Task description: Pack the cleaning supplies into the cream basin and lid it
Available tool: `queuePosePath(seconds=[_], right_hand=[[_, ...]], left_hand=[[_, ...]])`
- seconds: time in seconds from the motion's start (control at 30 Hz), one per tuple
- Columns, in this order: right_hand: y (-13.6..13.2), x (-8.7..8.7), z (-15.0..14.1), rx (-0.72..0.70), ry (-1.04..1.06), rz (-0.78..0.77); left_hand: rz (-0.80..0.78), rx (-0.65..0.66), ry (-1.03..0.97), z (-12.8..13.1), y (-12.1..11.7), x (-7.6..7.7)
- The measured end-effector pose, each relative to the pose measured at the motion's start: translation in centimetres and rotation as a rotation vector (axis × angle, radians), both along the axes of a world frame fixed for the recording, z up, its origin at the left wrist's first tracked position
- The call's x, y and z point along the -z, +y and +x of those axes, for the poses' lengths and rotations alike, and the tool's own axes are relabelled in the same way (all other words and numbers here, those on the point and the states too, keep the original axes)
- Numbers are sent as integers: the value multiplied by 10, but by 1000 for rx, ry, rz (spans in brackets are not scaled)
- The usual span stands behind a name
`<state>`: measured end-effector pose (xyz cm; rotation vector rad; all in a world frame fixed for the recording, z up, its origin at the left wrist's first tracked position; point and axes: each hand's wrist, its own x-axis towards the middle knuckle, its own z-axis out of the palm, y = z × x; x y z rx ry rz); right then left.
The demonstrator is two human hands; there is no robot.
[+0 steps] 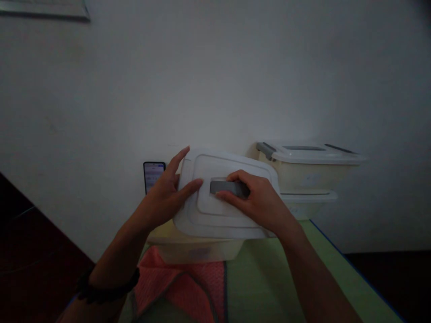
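Observation:
A white plastic lid (222,219) is tilted above a cream storage box (202,251) in the middle of the table. My right hand (257,197) grips the grey handle (224,187) on top of the lid, thumb on the near side and fingers on the far side. My left hand (168,193) is at the lid's left edge, its thumb resting over the top and its forefinger stretched out along the far left corner. A dark bead bracelet (107,287) circles my left wrist. The inside of the box is hidden by the lid.
A red cloth (188,287) lies on the green table (259,278) before the box. Behind my left hand a phone (154,175) leans upright against the wall. Two similar lidded boxes (299,175) stand stacked at the right. The table's blue edge (357,269) runs along the right.

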<state>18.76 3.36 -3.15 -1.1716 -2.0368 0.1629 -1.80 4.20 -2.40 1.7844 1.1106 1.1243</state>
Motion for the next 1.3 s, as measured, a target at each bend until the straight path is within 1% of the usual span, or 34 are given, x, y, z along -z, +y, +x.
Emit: queuePosePath(seconds=[0.13,0.23,0.3,0.4,0.5,0.6,0.7,0.77,0.87,1.0,1.07,1.13,1.2,1.3], right_hand=[[3,3,1,39,-26,-4],[5,7,0,77,-46,12],[4,8,-3,94,-26,25],[2,7,-5,63,66,17],[0,5,-5,9,139,-16],[-2,2,-2,24,92,-15],[-3,0,-1,82,-51,-4],[-4,1,-1,86,-112,-15],[-6,2,1,93,-124,-27],[-11,-1,10,194,-166,-34],[-15,-5,19,176,-222,-58],[-21,-9,30,139,-270,-93],[-27,-11,43,120,-299,-132],[-34,-8,65,132,-330,-171]], left_hand=[[-47,34,78,-4,4,5],[-11,80,15,-5,6,6],[-10,124,-42,-6,4,5],[-73,187,-100,-7,-2,-1],[-109,213,-125,-8,-5,-6],[-95,195,-104,-6,-4,-5],[-77,162,-16,-4,0,0],[-56,154,63,-2,2,2],[20,149,182,1,1,5],[94,124,344,3,-1,5],[115,127,419,3,-2,5],[136,172,506,2,-2,4],[150,247,595,0,-3,4],[132,340,669,-3,-3,5]])
